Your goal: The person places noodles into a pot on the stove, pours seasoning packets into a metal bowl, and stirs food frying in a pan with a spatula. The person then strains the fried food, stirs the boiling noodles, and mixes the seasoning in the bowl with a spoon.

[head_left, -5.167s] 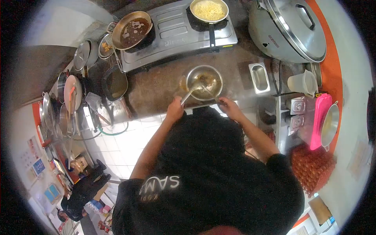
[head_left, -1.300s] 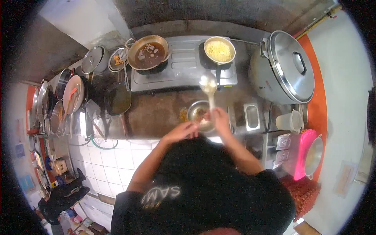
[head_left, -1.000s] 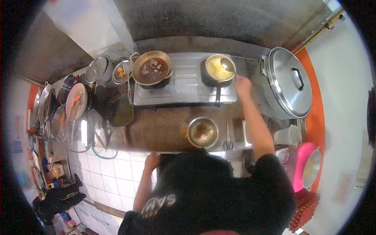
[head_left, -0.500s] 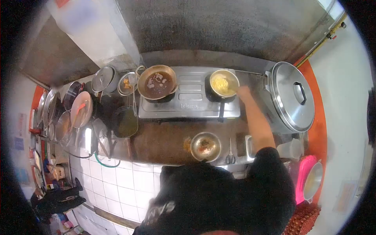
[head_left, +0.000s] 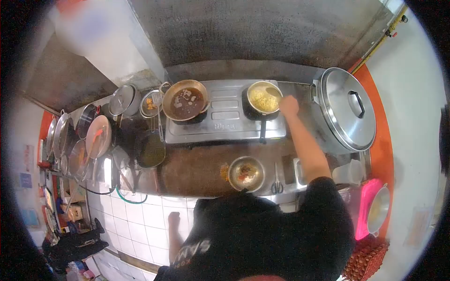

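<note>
On the right burner sits a small pan (head_left: 253, 110) of yellow noodles (head_left: 265, 99). My right hand (head_left: 289, 106) is at its right rim, closed round what looks like a spoon (head_left: 273, 92), whose bowl reaches into the noodles. My left hand (head_left: 174, 219) hangs low beside my body, in front of the white tiles, fingers curled and nothing visible in it. A metal bowl (head_left: 246, 183) with reddish and brown residue stands on the counter close to my body, with scissors (head_left: 277, 180) to its right.
A wok (head_left: 186, 114) of dark liquid rests on the stove's left burner (head_left: 225, 133). A large lidded pot (head_left: 344, 103) stands at the right. Pans and lids crowd the left, near a strainer (head_left: 149, 107). Another person (head_left: 77, 246) is at lower left.
My left hand has come into view at the left of my body. My right hand has shifted slightly up at the pan, and the spoon now shows among the noodles.
</note>
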Demonstrator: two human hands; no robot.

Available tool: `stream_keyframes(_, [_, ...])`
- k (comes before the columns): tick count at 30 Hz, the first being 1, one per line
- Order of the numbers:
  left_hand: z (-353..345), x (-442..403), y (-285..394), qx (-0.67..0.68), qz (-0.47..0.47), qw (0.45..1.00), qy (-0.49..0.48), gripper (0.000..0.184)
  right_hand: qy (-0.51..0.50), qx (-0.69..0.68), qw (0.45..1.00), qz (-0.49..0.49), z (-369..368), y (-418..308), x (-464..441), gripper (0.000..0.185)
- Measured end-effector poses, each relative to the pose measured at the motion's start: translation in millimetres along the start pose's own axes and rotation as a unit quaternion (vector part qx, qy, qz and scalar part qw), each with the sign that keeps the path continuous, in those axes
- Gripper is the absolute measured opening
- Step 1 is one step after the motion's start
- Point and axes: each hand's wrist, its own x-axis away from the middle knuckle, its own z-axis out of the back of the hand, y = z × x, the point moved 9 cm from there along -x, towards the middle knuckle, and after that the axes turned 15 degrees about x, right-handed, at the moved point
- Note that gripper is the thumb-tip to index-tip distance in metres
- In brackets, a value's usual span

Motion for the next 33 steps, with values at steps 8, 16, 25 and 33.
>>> stream_keyframes(8, [-49.2, 66.4, 18.6, -0.201, -0.071, 0.966, -0.147, 0.011, -0.093, 0.269, 0.922, 0.263, -114.9, 5.4, -51.1, 0.027])
stream_keyframes(16, [-62.7, 106.1, 21.2, -0.102, 0.046, 0.983, -0.146, 0.016, -0.011, 0.070, 0.990, 0.124, -85.1, 15.3, -37.4, 0.026])
stream_keyframes(25, [-57.4, 48.9, 49.3, -0.274, -0.006, 0.944, -0.184, 0.018, 0.049, -0.021, 0.999, 0.012, -41.2, 12.3, 36.1, 0.026])
stream_keyframes(33, [-53.7, 38.5, 53.2, -0.207, -0.027, 0.968, -0.140, 0.018, -0.042, -0.679, 0.693, -0.238, -80.3, 91.5, 78.2, 0.010])
